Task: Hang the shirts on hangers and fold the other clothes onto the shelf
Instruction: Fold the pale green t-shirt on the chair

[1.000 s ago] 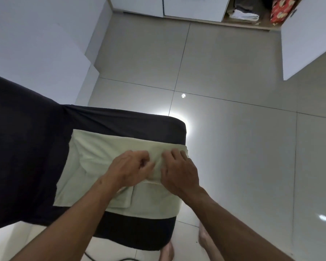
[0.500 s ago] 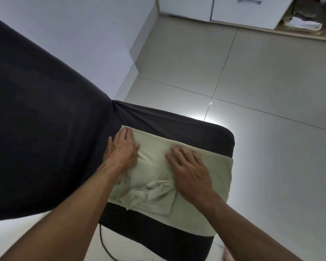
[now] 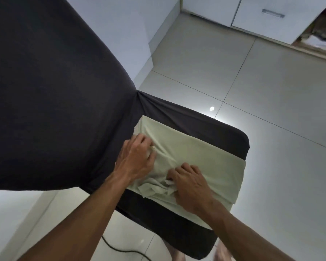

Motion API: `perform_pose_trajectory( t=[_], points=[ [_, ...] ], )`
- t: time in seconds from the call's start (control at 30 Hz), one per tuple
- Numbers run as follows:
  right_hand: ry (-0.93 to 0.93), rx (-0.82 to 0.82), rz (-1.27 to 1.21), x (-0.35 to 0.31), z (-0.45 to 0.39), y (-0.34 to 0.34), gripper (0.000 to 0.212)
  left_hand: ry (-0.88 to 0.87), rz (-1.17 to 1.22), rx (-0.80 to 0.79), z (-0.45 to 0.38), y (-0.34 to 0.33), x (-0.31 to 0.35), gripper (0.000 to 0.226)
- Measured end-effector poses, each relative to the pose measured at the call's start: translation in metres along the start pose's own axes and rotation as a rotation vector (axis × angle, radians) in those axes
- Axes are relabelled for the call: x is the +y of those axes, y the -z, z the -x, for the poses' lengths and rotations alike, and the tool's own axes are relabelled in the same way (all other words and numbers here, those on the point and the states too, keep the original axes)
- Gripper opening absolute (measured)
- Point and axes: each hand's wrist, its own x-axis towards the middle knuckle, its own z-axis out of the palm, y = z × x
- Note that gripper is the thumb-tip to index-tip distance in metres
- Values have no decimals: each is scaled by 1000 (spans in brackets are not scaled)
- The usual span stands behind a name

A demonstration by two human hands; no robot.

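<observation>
From the head camera, a pale green garment lies partly folded across a dark-covered surface, reaching from the crease where that cover rises into a tall dark mass on the left to the surface's right edge, where its end drapes slightly over. It probably lies there because the flat top gives a firm base for folding.

The left hand sits at the garment's left end with fingers curled, apparently pinching a fold of the cloth near the crease; this looks like anchoring or gathering that end. The right hand rests near the front edge, its fingers bent and gripping a bunched, crumpled part of the garment, likely to tuck or straighten it before the next fold.

What kind of garment it is cannot be told, since folding hides its shape. The fingertips of both hands are buried in cloth. At the upper right, a shelf behind an open cabinet holds white folded clothes, cut off by the frame edge. A dark cable runs along the tiled floor below.
</observation>
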Motion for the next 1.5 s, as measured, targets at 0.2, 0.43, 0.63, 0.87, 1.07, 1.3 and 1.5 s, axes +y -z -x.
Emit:
perform_pose_trajectory(
  t=[0.2,0.43,0.63,0.87,1.07,1.3,1.5],
  points=[
    [-334,-113,-588,6,-17,25,21,92,544,-384,34,13,19,53],
    [-545,-41,-998,29,-27,34,28,206,537,-353,28,8,5,29],
    [-677,33,-1240,36,-32,42,29,469,1027,-209,8,15,9,36],
    [-752,59,-1236,38,-39,39,34,515,824,-167,2,-7,3,37],
    [-831,177,-1073,45,-33,30,29,484,704,-85,15,-15,-3,31],
    [-780,177,-1014,49,-30,28,29,447,561,-29,8,-15,5,27],
    [-852,371,-862,40,-33,31,25,564,569,117,17,-22,3,28]
  ],
)
